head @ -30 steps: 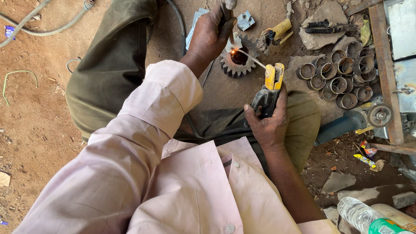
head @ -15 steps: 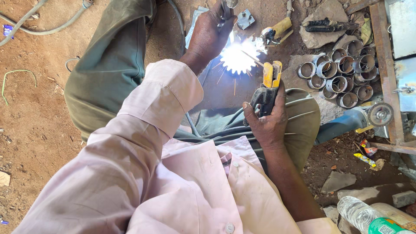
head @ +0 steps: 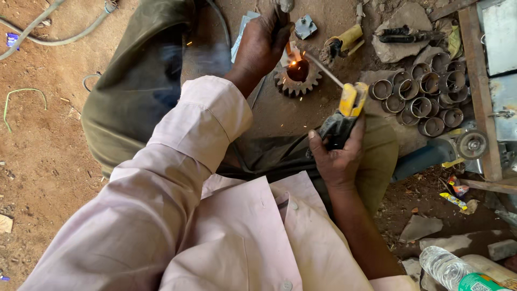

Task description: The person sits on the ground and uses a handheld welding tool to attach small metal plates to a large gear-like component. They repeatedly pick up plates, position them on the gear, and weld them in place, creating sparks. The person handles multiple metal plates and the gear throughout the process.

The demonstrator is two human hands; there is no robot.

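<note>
Head view: right hand (head: 338, 156) grips electrode holder (head: 344, 116), rod touching gear (head: 298, 78).

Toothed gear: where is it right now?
Head view, upper centre: the toothed gear lies on the ground just right of the left hand, with the pile of metal rings further right and the electrode holder below-right.
</note>
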